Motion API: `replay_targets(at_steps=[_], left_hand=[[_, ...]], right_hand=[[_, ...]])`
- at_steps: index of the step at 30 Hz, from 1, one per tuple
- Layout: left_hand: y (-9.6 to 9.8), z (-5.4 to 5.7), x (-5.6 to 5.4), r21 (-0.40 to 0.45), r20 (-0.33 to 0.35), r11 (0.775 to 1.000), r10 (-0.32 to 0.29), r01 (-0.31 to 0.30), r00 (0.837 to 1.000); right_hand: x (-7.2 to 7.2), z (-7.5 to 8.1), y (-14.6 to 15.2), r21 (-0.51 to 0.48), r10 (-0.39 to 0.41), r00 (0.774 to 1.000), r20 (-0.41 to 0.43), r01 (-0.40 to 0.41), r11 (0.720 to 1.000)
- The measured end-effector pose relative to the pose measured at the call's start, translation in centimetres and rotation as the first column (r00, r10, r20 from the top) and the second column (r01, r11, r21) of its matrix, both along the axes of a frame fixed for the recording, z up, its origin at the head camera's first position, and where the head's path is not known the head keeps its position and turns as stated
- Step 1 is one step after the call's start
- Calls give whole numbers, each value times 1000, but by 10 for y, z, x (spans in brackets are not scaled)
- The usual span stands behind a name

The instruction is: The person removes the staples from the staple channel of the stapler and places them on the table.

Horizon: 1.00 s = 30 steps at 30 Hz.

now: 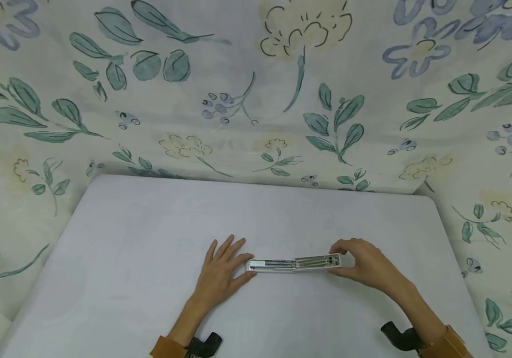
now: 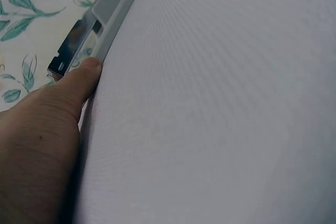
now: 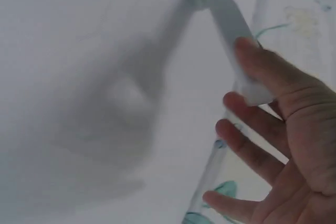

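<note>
A pale grey-white stapler (image 1: pixel 294 264) lies opened out lengthwise on the white table, its metal rail and inner channel facing up. At its left end my left hand (image 1: pixel 214 283) holds the base between thumb and index finger, the other fingers spread on the table. In the left wrist view the thumb (image 2: pixel 81 80) presses the side of the stapler (image 2: pixel 119 11). My right hand (image 1: pixel 368 263) pinches the swung-back right part. The right wrist view has this part of the stapler (image 3: pixel 231 30) tilted off the table, my right hand's (image 3: pixel 299 119) lower fingers held apart.
The white table (image 1: pixel 148 233) has rounded far corners. Behind it and at both sides hangs a cloth (image 1: pixel 238 149) printed with flowers and leaves. A black wrist mount (image 1: pixel 207 344) sits at the left cuff, another black mount (image 1: pixel 399 337) at the right.
</note>
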State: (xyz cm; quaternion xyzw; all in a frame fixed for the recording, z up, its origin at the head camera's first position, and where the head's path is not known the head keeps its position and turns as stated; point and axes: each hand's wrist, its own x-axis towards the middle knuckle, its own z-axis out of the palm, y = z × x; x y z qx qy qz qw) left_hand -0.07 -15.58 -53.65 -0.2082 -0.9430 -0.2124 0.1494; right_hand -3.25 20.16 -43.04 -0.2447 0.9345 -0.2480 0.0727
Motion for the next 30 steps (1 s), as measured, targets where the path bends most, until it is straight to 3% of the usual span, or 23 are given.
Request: replay_targets(at_steps=[6,12,16,21,26,30], left_hand=[[-1,0,-1,5,19,1000,-10,10,1000],[-2,0,-2,-7,3,1000,-8,8,1000],[-3,1,-3,-15,11,1000,-8,8,1000],[-3,2,-4,-10,25,1000,-6,6,1000],[-2,4,-4,-2,46,1000,-4,4,999],[-2,5,-4,-15,66,1000,3,-2,998]], right_hand=[[1,-18,9,62,-32,998,52,29,998],[1,-19,8,52,-9,999,34,8,999],[-1,-11,3,132,38,999,-19,-35,991],[-15,10,-17,177,162,982,-99,-143,974],[-30,27,-44,202,272,958,-92,-249,947],[-35,33,-68,252,359,930,-74,-331,909]])
